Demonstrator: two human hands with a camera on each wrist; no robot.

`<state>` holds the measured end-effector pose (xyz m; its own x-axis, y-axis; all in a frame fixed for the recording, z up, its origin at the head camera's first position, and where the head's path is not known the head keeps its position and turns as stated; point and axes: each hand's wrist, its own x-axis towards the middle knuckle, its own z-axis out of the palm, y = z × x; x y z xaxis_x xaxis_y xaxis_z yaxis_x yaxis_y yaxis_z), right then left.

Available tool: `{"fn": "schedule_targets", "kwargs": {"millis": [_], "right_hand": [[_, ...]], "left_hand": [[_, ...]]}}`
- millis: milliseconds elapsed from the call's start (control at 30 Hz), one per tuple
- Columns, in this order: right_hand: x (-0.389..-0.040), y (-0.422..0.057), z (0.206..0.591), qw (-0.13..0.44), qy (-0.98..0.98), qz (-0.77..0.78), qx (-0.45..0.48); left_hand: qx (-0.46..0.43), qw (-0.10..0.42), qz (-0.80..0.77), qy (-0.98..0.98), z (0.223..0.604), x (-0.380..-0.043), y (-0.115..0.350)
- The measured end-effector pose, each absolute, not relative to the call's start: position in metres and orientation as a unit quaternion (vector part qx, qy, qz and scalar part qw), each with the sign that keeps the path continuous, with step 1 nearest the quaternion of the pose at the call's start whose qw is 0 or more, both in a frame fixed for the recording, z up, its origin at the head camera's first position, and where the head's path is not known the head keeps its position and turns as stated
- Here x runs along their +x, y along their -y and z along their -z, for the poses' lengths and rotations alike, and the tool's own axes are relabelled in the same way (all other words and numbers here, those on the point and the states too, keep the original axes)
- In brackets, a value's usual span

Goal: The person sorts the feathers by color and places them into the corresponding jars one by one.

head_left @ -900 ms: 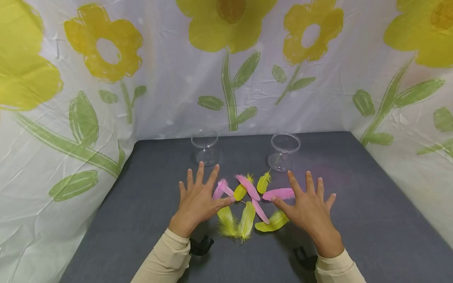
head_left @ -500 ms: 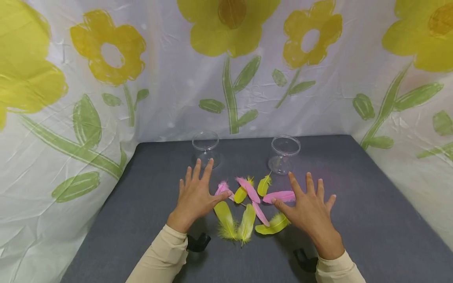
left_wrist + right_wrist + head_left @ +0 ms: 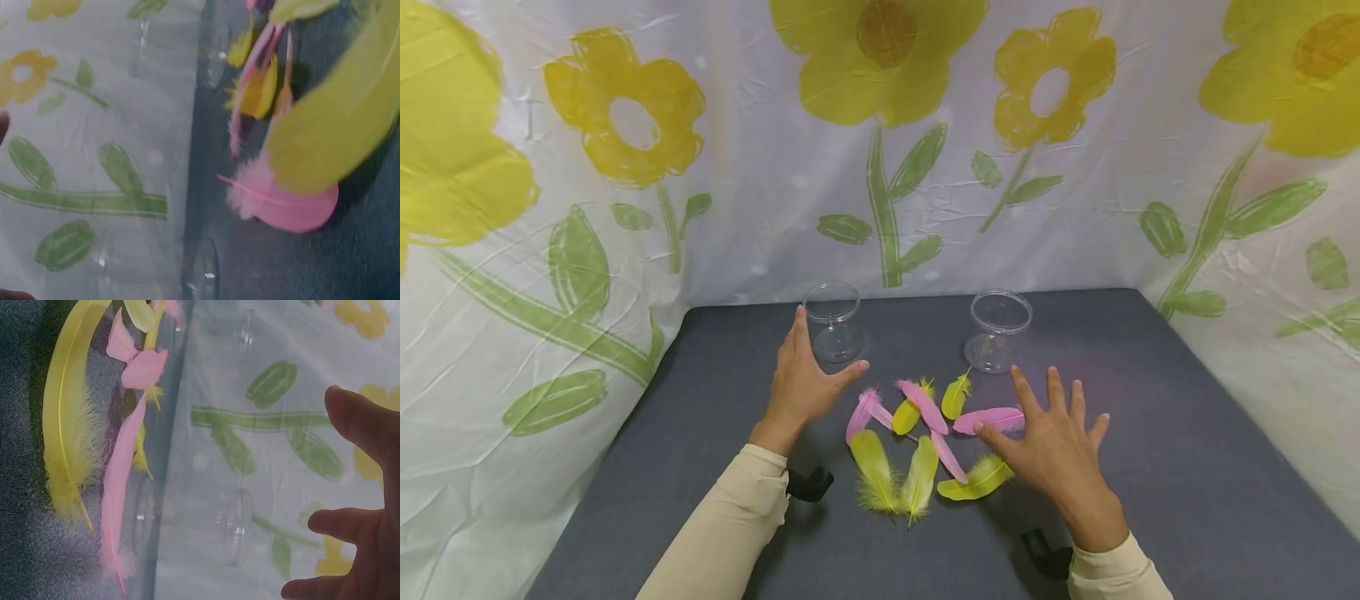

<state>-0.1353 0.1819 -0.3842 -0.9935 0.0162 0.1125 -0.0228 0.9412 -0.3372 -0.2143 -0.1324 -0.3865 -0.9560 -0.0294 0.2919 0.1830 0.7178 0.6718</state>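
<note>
My left hand [image 3: 801, 383] is raised near the left clear plastic jar [image 3: 833, 327], thumb spread from the fingers, holding nothing. Its fingertip overlaps the jar's rim in the head view. On the right, my right hand [image 3: 1056, 437] hovers with fingers splayed. Its thumb overlaps the end of a pink feather [image 3: 988, 419], and the second clear jar [image 3: 997, 332] stands beyond its index finger. Between the hands lies a loose group of pink and yellow feathers, among them a yellow-green feather [image 3: 874, 468] at the front left and a curved one [image 3: 977, 481] at the right.
A dark grey cloth covers the table [image 3: 1165, 467]. Behind and at both sides hangs a white curtain [image 3: 752, 192] printed with yellow flowers. Each wrist carries a black strap mount, such as the left one [image 3: 808, 485], jutting inward close over the table.
My left hand has moved forward and slightly left, from over the feathers' left edge to the left jar, turning so its thumb side shows. My right hand stays nearly still.
</note>
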Motion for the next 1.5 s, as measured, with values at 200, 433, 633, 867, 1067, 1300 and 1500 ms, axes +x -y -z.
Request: {"fn": "schedule_targets", "kwargs": {"millis": [200,433,633,867,1067,1300,1500], "right_hand": [[-0.136,-0.183,0.383,0.061,0.983,-0.171,-0.001],[-0.137,-0.183,0.383,0.058,0.984,-0.169,-0.004],[-0.137,-0.184,0.383,0.061,0.984,-0.165,-0.006],[-0.137,-0.186,0.383,0.061,0.984,-0.168,-0.007],[-0.136,-0.187,0.384,0.062,0.983,-0.174,-0.007],[-0.136,-0.190,0.383,0.059,0.984,-0.169,-0.014],[-0.137,-0.193,0.384,0.065,0.984,-0.164,-0.015]], "left_hand": [[0.002,0.150,0.427,0.892,0.390,-0.240,0.139],[0.020,0.149,0.463,0.873,0.395,-0.259,0.143],[0.034,0.134,0.493,0.859,0.407,-0.274,0.147],[0.055,0.104,0.516,0.849,0.423,-0.295,0.150],[0.076,0.082,0.522,0.846,0.437,-0.308,0.148],[0.074,0.073,0.532,0.840,0.449,-0.320,0.147],[0.067,0.076,0.545,0.832,0.455,-0.326,0.145]]}}
